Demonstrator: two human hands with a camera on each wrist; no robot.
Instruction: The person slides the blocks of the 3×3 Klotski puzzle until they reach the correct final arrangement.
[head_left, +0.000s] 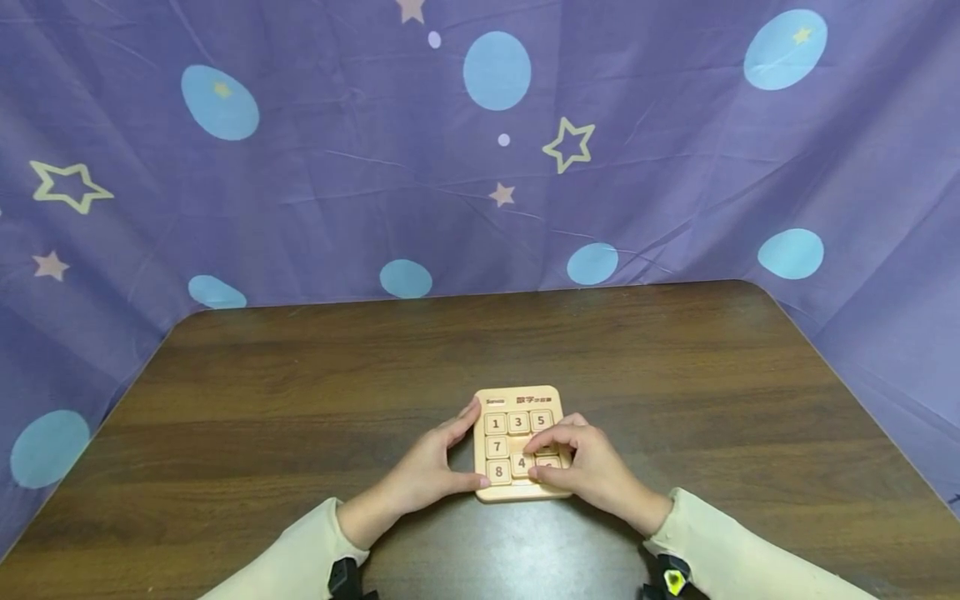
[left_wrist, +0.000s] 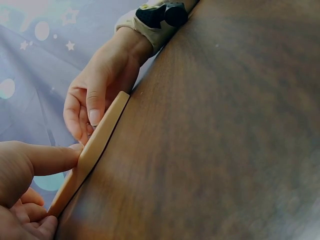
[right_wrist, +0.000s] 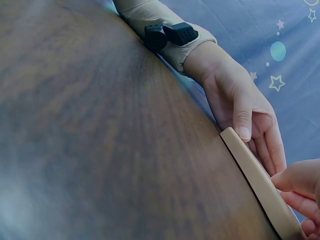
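A light wooden number slide puzzle point(head_left: 480, 446) lies flat on the table, with number tiles in its frame. Tiles 1, 3 and 5 form the top row; 7 and 8 stand down the left side. My left hand point(head_left: 431, 467) grips the puzzle's left side, its thumb at the lower left corner and fingers further up. Over the right part, my right hand point(head_left: 600, 468) pinches the 4 tile point(head_left: 520, 464) between thumb and index finger. This tile sits slightly higher than the 8 tile point(head_left: 498, 472). The right hand partly covers the tiles on the right.
The dark wooden table point(head_left: 315, 375) extends around the puzzle on all sides. Behind it hangs a purple cloth point(head_left: 337, 192) with stars and blue spots. Black devices point(head_left: 347, 577) are strapped at both wrists over pale sleeves point(head_left: 300, 554).
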